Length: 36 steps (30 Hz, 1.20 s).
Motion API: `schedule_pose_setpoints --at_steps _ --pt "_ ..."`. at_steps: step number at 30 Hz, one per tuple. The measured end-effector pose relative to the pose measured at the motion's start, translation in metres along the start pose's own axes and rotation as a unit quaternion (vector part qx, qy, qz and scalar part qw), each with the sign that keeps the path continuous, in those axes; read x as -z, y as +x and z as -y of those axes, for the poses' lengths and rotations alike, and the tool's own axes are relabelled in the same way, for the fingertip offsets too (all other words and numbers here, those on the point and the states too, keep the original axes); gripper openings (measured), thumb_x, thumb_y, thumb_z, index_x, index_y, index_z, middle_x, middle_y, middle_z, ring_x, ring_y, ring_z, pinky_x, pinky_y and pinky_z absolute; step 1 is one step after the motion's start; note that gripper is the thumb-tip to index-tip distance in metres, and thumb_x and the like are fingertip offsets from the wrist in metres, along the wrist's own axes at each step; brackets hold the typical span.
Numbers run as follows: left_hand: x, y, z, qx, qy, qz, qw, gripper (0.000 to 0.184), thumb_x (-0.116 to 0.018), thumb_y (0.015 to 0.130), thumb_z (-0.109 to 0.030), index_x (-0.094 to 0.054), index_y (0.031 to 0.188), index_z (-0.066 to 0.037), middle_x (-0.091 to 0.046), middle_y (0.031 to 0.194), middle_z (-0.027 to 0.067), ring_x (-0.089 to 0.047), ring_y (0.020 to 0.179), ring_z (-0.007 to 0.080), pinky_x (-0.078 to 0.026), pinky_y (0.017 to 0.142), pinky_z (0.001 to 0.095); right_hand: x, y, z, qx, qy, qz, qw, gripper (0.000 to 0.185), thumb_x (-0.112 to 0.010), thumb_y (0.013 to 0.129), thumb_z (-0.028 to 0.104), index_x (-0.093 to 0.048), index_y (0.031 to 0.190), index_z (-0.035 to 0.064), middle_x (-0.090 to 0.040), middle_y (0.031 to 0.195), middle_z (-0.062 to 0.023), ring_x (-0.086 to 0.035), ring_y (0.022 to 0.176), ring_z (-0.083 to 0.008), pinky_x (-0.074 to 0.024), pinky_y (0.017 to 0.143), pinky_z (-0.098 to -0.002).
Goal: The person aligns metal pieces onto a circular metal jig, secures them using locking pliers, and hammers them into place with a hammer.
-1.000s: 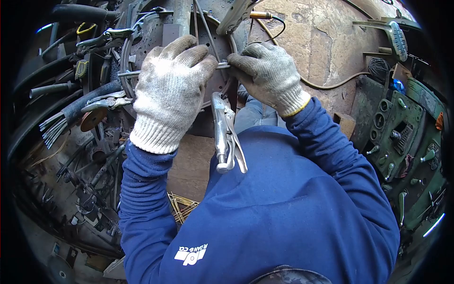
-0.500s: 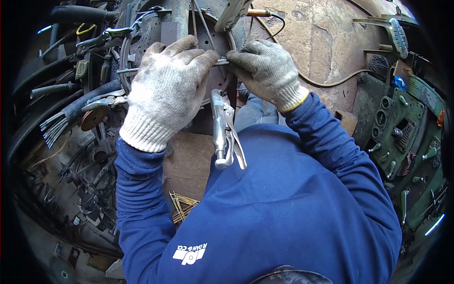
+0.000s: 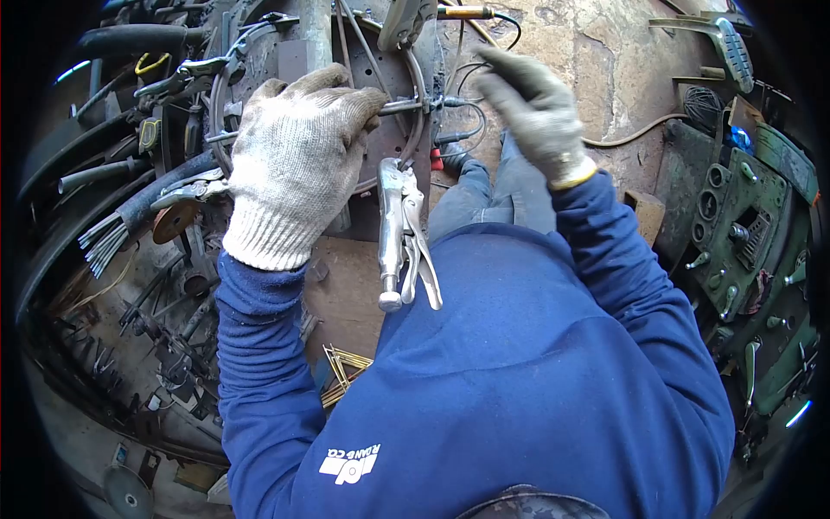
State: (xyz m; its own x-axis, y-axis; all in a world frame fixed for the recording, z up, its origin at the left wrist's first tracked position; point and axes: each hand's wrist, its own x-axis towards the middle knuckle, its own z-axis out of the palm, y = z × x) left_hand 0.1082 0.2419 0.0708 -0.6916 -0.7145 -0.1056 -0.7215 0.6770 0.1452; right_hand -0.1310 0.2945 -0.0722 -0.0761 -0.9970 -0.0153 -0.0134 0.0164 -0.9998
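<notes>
metal rod (image 3: 400,107), upper left of frame: looks stiff, fairly light; best grasped mid-length. left hand (image 3: 294,151) curled around it. right hand (image 3: 538,108), upper right, loosely parted, seemingly empty.

right hand (image 3: 545,123): blurred | rod (image 3: 400,107): middle hidden behind left hand (image 3: 294,164) | cap (image 3: 523,503): cut off below

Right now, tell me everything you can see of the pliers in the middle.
The pliers are shiny silver, apparently bare metal. A thick, straight handle ends in a round knob; to its right a thinner, curved lever splays outward, with a smaller piece between. The knob end points toward your body, the jaw end away, at the dark ring. They look clamped to it, though the bite is hard to make out. Neither the left hand nor the right hand touches them.
</notes>
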Motion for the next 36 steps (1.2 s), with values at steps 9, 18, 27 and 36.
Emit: schedule_pose_setpoints --at_steps 9,18,27,36 --pt "0.001 0.004 -0.005 0.01 -0.014 -0.004 1.0 0.027 -0.074 0.081 -0.005 -0.077 0.108 -0.009 -0.077 0.107 0.0121 -0.068 0.119 0.0314 -0.048 0.101 0.0487 0.037 -0.061 -0.059 -0.228 0.039 -0.069 0.97 0.033 -0.074 0.097 0.017 -0.07 0.126 0.0021 -0.073 0.119 -0.0092 -0.066 0.109 -0.014 -0.0518 0.099 -0.0277" --pt "0.001 0.006 -0.006 -0.003 0.009 -0.001 1.0 0.035 -0.073 0.078 0.001 -0.078 0.11 -0.01 -0.074 0.117 0.0182 -0.07 0.111 0.0318 -0.053 0.095 0.0424 -0.033 -0.055 -0.022 -0.09 -0.142 -0.021 0.985 0.115 -0.095 0.064 0.05 -0.04 0.152 0.0004 -0.053 0.136 -0.0241 -0.053 0.129 -0.037 -0.0455 0.11 -0.044" --pt "0.0 0.001 -0.001 0.014 -0.012 0.012 1.0 0.033 -0.072 0.082 0.001 -0.077 0.114 -0.007 -0.071 0.124 0.0203 -0.071 0.108 0.0312 -0.056 0.092 0.0388 -0.071 -0.039 -0.025 -0.044 -0.12 -0.005 0.992 0.115 -0.09 0.072 0.045 -0.03 0.156 -0.0047 -0.049 0.147 -0.0313 -0.053 0.137 -0.0373 -0.0422 0.115 -0.0418" --pt "0.002 0.003 -0.004 0.04 -0.005 0.037 0.999 0.031 -0.07 0.084 0.001 -0.075 0.114 -0.007 -0.07 0.129 0.0179 -0.069 0.109 0.0319 -0.051 0.096 0.0414 -0.013 -0.055 -0.076 -0.123 0.013 0.068 0.99 0.102 -0.078 0.084 0.06 -0.034 0.157 0.004 -0.058 0.141 -0.0235 -0.061 0.125 -0.0338 -0.0485 0.107 -0.0425"
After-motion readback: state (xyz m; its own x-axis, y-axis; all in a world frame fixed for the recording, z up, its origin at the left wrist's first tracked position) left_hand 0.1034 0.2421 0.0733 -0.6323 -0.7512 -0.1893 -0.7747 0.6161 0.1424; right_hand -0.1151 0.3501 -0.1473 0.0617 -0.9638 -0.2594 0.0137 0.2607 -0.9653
